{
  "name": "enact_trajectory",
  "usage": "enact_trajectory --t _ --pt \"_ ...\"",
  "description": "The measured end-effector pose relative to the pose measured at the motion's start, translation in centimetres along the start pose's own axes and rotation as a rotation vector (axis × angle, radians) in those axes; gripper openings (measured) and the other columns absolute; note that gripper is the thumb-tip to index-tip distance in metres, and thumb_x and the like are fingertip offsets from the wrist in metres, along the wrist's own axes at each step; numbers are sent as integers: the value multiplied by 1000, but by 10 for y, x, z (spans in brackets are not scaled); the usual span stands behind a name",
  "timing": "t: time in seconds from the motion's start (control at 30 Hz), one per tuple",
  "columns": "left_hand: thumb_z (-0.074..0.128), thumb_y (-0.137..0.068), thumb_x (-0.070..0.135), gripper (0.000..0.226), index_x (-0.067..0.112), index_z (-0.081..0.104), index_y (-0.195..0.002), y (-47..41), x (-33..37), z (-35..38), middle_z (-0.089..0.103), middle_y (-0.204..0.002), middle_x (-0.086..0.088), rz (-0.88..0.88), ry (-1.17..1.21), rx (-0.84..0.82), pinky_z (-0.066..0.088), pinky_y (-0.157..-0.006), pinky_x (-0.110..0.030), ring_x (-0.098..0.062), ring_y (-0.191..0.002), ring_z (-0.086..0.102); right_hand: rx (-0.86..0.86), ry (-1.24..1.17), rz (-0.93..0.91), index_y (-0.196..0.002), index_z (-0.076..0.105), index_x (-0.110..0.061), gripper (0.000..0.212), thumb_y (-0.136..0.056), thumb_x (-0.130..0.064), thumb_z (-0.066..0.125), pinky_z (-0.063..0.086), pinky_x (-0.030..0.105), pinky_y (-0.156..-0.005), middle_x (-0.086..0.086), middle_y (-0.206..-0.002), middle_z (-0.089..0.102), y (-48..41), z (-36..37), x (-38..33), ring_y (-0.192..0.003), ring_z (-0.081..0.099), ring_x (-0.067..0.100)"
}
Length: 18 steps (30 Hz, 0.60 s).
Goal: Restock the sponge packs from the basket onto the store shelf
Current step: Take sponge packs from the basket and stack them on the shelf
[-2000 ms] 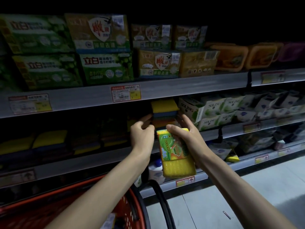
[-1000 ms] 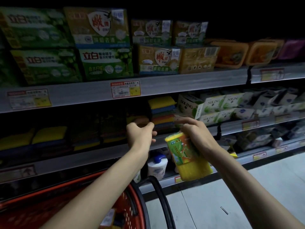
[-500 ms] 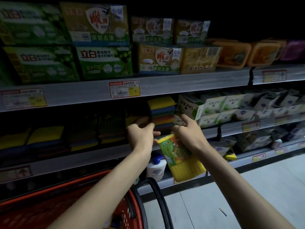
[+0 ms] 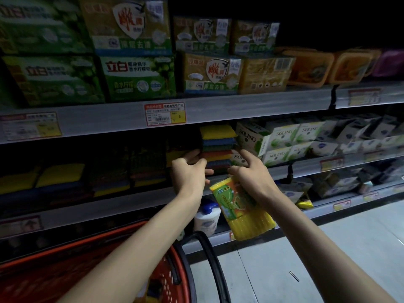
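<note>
Sponge pack (image 4: 242, 215) in right hand's (image 4: 251, 174) curled fingers, long axis diagonal, label end up-left; left hand (image 4: 189, 173) loosely curled, empty

All I get of the person on my feed is two arms. The left forearm (image 4: 142, 241) enters from the near left and the right forearm (image 4: 317, 243) from the near right. Both are bare from the bottom edge of my view up to the wrists. They are slim and smooth, and they narrow evenly toward the far end. The left hand (image 4: 188, 171) and right hand (image 4: 251, 173) are bare too, with long, slender fingers. On the back of the right hand the knuckles stand out a little. The light is dim, so I cannot make out nails or finer marks. Whatever is worn above the elbows lies outside my view.
</note>
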<state>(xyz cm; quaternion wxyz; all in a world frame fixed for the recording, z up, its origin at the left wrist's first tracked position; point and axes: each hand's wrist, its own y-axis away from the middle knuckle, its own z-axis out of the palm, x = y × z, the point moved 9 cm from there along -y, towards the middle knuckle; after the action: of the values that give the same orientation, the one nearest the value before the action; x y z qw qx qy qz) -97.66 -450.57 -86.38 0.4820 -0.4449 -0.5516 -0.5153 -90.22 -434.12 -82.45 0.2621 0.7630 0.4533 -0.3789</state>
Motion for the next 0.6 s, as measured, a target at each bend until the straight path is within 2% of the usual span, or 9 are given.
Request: enact_trajectory --t 0.13,0.23,0.33,0.43,0.53,0.6 --pt "62 -95 9 8 7 59 -102 1 1 -2 70 -63 -1 -11 -10 0 53 -48 -27 -32 -72 76 6 12 -10 -138 55 -26 50 -90 -18 64 50 47 -103 -5 -116 57 1 1 -4 -113 61 24" --pt "63 -94 9 8 11 55 -93 2 2 -4 70 -64 -3 -10 -26 9 54 -51 -28 -31 -70 76 7 6 -17 -145 51 -20 54 -93 -17 63 47 41 -104 2 -125 58 1 1 -4 -113 56 22" --pt "63 -94 11 13 10 52 -100 2 1 -7 73 -69 -7 -17 -39 6 53 -49 -25 -21 -56 71 12 18 -2 -154 42 -18 64 -94 -18 62 42 39 -108 9 -146 54 2 -1 -4 -128 53 27" --pt "64 -94 15 24 6 54 -113 0 2 -10 75 -72 -8 -10 -51 -1 53 -49 -23 -14 -49 66 28 35 1 -160 33 -21 74 -92 -23 62 40 46 -115 9 -158 44 5 -4 -3 -139 48 29" --pt "66 -94 18 49 0 48 -136 3 2 -16 72 -66 -4 -7 -41 -17 53 -53 -26 -21 -60 71 59 45 6 -159 32 -27 76 -88 -28 60 47 50 -109 10 -156 48 11 -10 -2 -130 55 30" --pt "70 -94 21 56 1 48 -142 7 5 -24 71 -61 1 18 -59 -39 51 -48 -26 -23 -64 74 89 51 11 -158 33 -31 74 -87 -32 58 51 50 -104 11 -148 55 16 -13 -2 -121 61 30"
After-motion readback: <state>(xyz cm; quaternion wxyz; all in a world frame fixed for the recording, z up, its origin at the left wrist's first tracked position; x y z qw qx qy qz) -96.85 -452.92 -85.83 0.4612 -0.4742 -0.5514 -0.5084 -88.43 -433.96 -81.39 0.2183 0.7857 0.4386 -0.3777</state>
